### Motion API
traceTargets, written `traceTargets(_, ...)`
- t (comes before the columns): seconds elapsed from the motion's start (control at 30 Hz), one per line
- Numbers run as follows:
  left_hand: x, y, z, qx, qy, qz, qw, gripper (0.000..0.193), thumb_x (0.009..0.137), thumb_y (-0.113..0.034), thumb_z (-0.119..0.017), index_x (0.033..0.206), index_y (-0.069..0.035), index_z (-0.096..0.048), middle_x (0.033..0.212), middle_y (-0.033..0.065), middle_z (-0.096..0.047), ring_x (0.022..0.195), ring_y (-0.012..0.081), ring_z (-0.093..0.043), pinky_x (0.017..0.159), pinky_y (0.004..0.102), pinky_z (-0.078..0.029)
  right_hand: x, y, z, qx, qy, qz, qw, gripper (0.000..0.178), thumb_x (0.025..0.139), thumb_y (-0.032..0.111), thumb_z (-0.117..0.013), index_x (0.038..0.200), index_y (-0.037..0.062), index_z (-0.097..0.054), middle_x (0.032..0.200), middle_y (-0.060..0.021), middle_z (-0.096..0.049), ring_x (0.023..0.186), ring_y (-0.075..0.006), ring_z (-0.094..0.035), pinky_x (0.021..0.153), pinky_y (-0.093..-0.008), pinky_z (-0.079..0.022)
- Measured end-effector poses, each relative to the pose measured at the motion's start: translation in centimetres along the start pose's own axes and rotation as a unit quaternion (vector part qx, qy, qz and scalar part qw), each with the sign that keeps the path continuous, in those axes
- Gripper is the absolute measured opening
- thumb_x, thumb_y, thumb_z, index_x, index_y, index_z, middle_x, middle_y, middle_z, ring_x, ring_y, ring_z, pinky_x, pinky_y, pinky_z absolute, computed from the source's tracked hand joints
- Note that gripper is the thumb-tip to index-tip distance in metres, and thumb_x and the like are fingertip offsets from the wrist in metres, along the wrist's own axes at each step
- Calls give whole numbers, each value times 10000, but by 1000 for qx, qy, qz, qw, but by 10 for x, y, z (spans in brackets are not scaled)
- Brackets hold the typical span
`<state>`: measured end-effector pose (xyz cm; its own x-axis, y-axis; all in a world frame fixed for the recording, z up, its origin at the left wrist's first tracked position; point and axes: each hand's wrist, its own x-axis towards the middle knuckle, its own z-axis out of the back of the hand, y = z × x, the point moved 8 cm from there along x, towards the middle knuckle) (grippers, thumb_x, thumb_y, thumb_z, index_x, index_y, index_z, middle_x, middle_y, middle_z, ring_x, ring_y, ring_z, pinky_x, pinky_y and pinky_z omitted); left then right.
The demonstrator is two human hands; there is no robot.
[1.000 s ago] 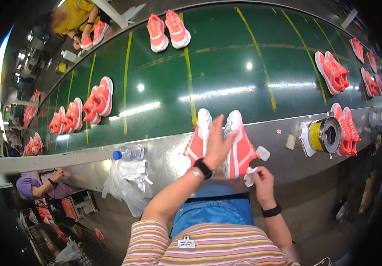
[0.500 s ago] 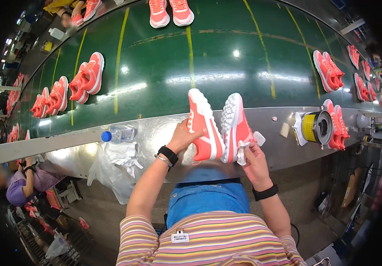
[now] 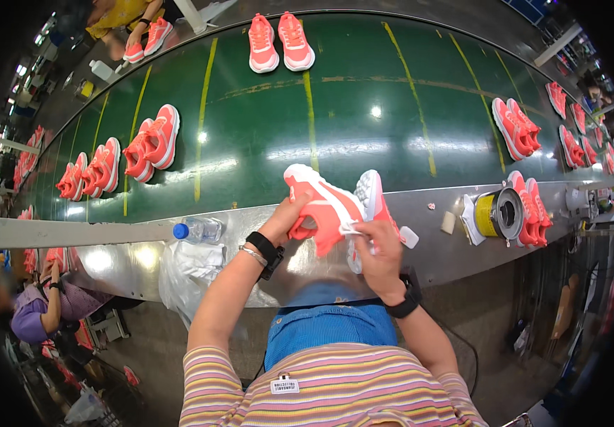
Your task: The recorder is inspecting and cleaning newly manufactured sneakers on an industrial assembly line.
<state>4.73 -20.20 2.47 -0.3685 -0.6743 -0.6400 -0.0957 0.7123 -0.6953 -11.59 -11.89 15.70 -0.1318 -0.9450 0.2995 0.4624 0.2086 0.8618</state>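
The left hand (image 3: 289,217) holds a coral-pink sneaker (image 3: 321,203) tilted up above the steel ledge (image 3: 428,245), just below the centre of the view. Its fingers are wrapped around the shoe's lower side near the opening, thumb on top, gripping it firmly. The right hand (image 3: 378,245) comes in at about five o'clock from the shoe, its fingers pinched narrow on what looks like a small white cloth or wipe (image 3: 353,228) pressed against the upper; the view is too warped to be sure what the white piece is. The second sneaker (image 3: 372,199) of the pair stands on the ledge just behind the right hand, touching or nearly touching the held one.

The shoe looks light, easy for one hand. Its white sole should be firm and springy, the knit-like upper soft and ready to dent under pressure, so the sound grip is around the collar or along the sole's edge, as the left hand has it, rather than on the toe fabric. It does not look slippery or fragile, though the pale sole would mark easily.

At nine o'clock from the hands lies a water bottle (image 3: 198,229) with a blue cap above a plastic bag (image 3: 189,267). At three o'clock sits a yellow tape roll (image 3: 495,213). The green conveyor belt (image 3: 364,121) at twelve o'clock carries more pink pairs (image 3: 278,43).
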Motion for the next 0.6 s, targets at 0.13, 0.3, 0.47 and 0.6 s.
traceTargets(0.13, -4, 5, 22, -89, 15, 37, 995, 462, 891, -410, -549, 1182, -57, -478, 1016, 65, -609, 859, 131, -621, 674, 295, -549, -32, -34, 9, -67, 75, 13, 995, 176, 749, -51, -601, 907, 20, -631, 826, -103, -570, 698, -208, -573, 622, -290, -457)
traceTargets(0.3, -31, -16, 43, 220, -102, -145, 959, 564, 849, -396, -579, 1226, -8, -420, 958, 127, -623, 820, 228, -637, 723, 329, -519, -54, -134, 130, -133, -167, -177, 961, 102, 878, 97, -594, 944, 20, -598, 803, -31, -567, 678, -83, -524, 591, -246, -428)
traceTargets(0.47, -28, -2, 9, 628, -154, -110, 755, 863, 747, -404, -662, 1375, 3, -233, 972, 254, -554, 905, 410, -566, 787, 429, -476, -45, -206, 186, -295, -148, -127, 936, 271, 782, 36, -613, 1051, 47, -585, 964, -120, -564, 894, -266, -546, 788, -374, -443)
traceTargets(0.6, -24, 12, -2, 605, -132, -82, 781, 905, 736, -445, -667, 1385, 12, -233, 997, 273, -518, 941, 416, -539, 796, 437, -470, -22, -160, 142, -299, -12, -73, 952, 497, 724, 34, -640, 1205, 73, -519, 1136, -144, -536, 1101, -306, -484, 952, -400, -381)
